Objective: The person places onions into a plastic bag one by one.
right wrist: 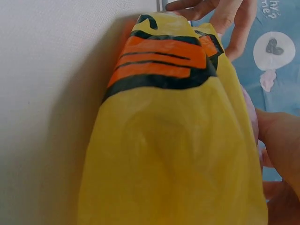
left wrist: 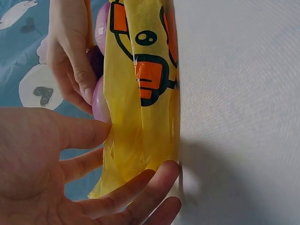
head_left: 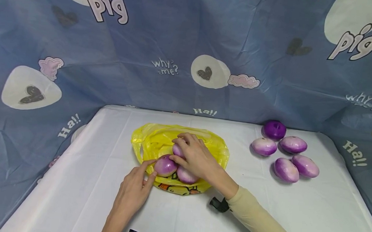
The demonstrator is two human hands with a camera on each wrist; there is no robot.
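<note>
A yellow plastic bag [head_left: 219, 148] with a printed cartoon face lies with its mouth spread, several purple onions showing in it. My right hand [head_left: 197, 157] reaches over the bag's mouth, its fingers curled over an onion [head_left: 178, 150] at the back. Its thumb passes close above a second onion [head_left: 166, 166]; a third onion [head_left: 187, 175] sits below the palm. At the bag's left end is my left hand [head_left: 133, 187], thumb and fingers spread and fairly straight. In the left wrist view, the left fingers [left wrist: 161, 180] lie along the bag's end, near the white tabletop.
On the right of the white table [head_left: 89, 181] lies a group of several onions [head_left: 286, 170], one of them darker purple [head_left: 274, 130] at the back. A blue printed cloth [head_left: 178, 30] hangs behind the table and down its sides.
</note>
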